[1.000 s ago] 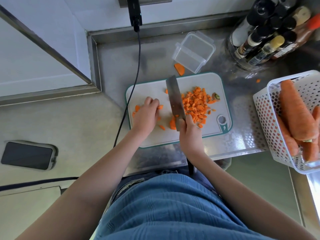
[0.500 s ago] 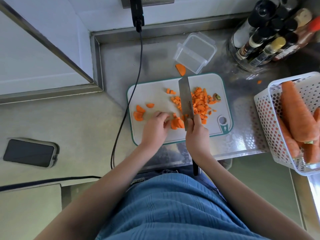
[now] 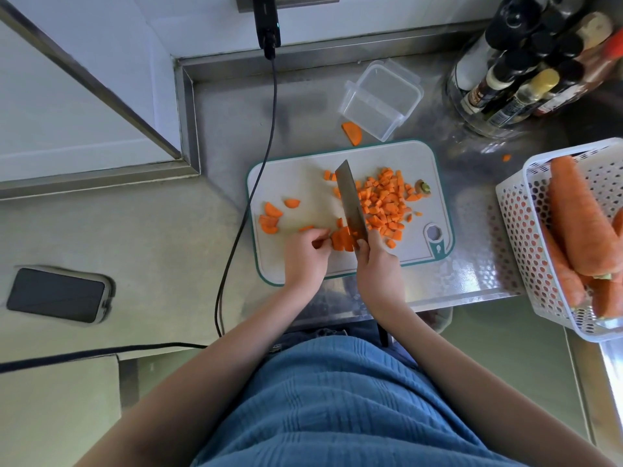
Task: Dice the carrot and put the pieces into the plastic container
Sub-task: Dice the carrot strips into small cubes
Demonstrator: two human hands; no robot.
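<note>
1. Two hands work on the cutting board (image 3: 296,176): the right hand (image 3: 379,264) grips the knife (image 3: 350,200), its blade pointing away from the person.
2. The left hand (image 3: 305,256) pinches a stack of carrot slices (image 3: 342,240) just beside the blade.
3. Diced pieces (image 3: 384,205) lie in a heap right of the knife.
4. More slices (image 3: 271,219) lie at the left edge of the board.
5. The plastic container (image 3: 382,99) stands behind the board with no carrot visible in it.

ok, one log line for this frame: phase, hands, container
phase: dicing | right hand: gripping knife, blade on cutting board | left hand: steadying carrot slices | plastic container: empty, behind board
</note>
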